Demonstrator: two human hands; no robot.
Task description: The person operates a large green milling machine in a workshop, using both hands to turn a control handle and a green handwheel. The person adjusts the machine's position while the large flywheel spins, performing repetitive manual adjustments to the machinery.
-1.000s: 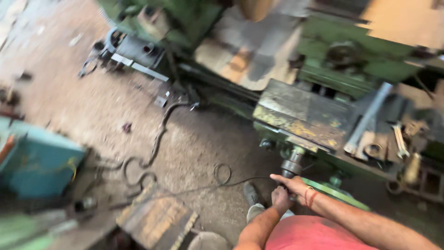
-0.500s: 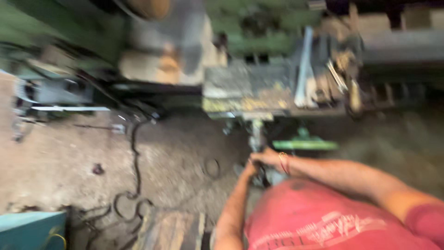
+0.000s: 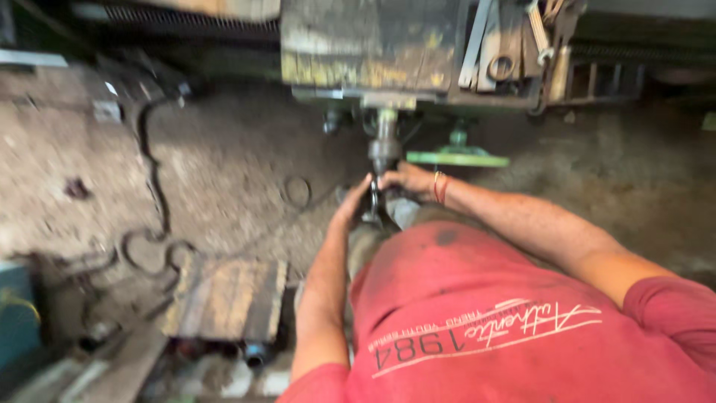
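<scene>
left hand (image 3: 352,205) and right hand (image 3: 406,179) both grasping dark handwheel (image 3: 375,201), just below green machine carriage (image 3: 373,45), wooden block (image 3: 224,298) well left of handwheel

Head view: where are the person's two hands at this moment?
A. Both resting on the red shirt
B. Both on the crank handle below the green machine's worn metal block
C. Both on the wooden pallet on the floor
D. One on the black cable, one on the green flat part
B: the left hand and right hand meet at the crank handle that hangs below the machine's metal block, clear of the wooden pallet.
</scene>
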